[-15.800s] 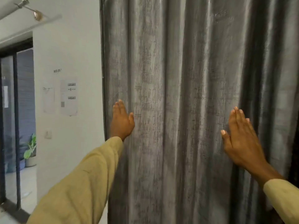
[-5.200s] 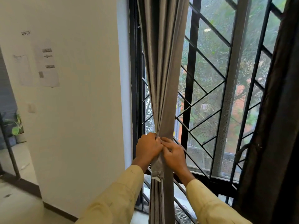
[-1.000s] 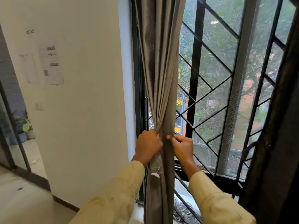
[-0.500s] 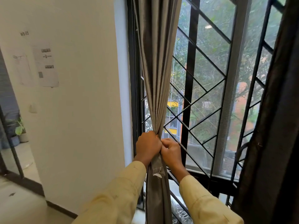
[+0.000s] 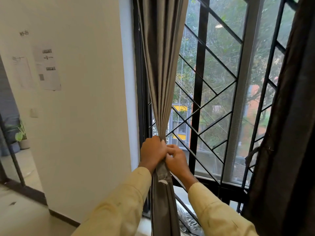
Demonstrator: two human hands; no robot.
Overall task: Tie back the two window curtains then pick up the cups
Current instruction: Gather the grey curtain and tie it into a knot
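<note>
Though curtain [image 5: 162, 82] is bunched, grille [image 5: 198, 82] (black) bars window [image 5: 219, 68].

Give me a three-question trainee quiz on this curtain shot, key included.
1. True or false: the left hand and right hand both hold the gathered grey curtain.
2. What hangs on the white wall? A clock; B papers; C mirror.
3. Fill in: the window bars are ____ in colour.
Key: 1 true; 2 B; 3 black.
</note>
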